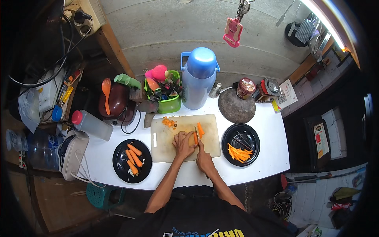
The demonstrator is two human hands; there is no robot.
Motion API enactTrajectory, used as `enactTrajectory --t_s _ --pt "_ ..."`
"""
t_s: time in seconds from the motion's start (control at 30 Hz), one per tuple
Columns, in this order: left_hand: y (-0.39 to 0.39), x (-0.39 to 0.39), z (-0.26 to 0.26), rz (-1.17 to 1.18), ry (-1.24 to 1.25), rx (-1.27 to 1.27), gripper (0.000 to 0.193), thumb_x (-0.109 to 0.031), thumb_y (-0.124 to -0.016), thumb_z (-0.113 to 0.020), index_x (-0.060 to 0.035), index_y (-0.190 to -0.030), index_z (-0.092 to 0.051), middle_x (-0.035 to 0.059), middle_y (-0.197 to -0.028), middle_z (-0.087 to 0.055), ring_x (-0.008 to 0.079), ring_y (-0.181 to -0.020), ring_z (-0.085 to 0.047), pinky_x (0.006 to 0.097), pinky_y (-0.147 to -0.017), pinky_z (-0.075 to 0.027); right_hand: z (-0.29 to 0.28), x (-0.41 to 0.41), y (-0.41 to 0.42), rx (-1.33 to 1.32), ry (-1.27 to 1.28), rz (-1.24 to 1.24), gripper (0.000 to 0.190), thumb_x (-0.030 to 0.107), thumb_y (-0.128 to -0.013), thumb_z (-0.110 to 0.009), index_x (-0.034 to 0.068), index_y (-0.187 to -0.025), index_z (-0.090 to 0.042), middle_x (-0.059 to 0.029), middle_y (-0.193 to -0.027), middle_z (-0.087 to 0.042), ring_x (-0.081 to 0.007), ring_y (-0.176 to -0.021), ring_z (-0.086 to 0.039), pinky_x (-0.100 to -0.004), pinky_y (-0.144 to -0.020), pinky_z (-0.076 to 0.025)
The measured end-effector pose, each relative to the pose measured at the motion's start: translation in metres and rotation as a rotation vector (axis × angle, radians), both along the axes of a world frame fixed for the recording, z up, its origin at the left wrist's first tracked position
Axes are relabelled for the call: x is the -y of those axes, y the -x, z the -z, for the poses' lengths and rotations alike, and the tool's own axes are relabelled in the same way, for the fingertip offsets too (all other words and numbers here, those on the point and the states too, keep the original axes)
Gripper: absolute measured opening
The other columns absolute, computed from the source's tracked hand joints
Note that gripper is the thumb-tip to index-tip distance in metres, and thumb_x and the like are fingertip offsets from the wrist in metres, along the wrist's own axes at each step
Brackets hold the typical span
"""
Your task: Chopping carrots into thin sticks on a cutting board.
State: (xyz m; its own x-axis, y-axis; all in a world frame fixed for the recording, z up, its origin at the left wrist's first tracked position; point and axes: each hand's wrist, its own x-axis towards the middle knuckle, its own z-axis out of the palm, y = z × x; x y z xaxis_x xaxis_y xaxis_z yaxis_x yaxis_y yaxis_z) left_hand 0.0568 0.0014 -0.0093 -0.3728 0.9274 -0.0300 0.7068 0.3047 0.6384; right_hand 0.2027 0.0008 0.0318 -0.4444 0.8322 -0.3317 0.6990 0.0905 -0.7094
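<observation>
My left hand (184, 145) presses a carrot piece (195, 138) down on the cream plastic cutting board (168, 151), fingers bent over it. In my right hand (205, 160) is a kitchen knife (197, 133), its blade along the right side of that piece. Just right of the blade lie cut carrot slices (201, 129). Small carrot scraps (169, 122) are heaped at the board's far left. On the left, a black plate (119, 170) holds several whole peeled carrots (136, 159). The black plate (257, 145) on the right carries carrot sticks (239, 154) and dark chopsticks or similar thin utensils.
Behind the board stand a blue vacuum flask (197, 86), a green utensil basket (170, 106) and a stone mortar (237, 108). A dark red rice cooker (117, 102), a capped plastic bottle (94, 126) and a beige bag (74, 155) occupy the left. A pink keychain (233, 32) hangs above.
</observation>
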Motion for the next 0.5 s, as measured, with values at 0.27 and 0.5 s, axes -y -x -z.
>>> enactTrajectory --t_s 0.27,0.5 --pt "0.006 -0.006 0.0 0.022 0.052 0.019 0.074 -0.032 -0.07 -0.09 -0.0276 -0.138 -0.062 0.0054 -0.13 -0.047 0.0311 -0.124 -0.038 0.048 -0.102 -0.028 0.016 -0.002 0.008 0.001 -0.057 0.018 0.072 0.003 -0.095 -0.043 0.015 -0.162 -0.019 -0.0358 -0.075 -0.065 -0.0531 -0.073 -0.066 -0.0589 -0.072 -0.052" --pt "0.007 0.007 0.013 0.07 -0.025 -0.007 0.069 -0.019 -0.07 -0.084 -0.0217 -0.136 -0.063 0.0063 -0.127 -0.048 0.032 -0.126 -0.037 0.0501 -0.101 -0.029 0.028 -0.005 0.023 0.056 -0.197 -0.019 0.075 0.002 -0.094 -0.043 0.019 -0.163 -0.019 -0.0351 -0.082 -0.067 -0.0519 -0.08 -0.068 -0.0585 -0.077 -0.053"
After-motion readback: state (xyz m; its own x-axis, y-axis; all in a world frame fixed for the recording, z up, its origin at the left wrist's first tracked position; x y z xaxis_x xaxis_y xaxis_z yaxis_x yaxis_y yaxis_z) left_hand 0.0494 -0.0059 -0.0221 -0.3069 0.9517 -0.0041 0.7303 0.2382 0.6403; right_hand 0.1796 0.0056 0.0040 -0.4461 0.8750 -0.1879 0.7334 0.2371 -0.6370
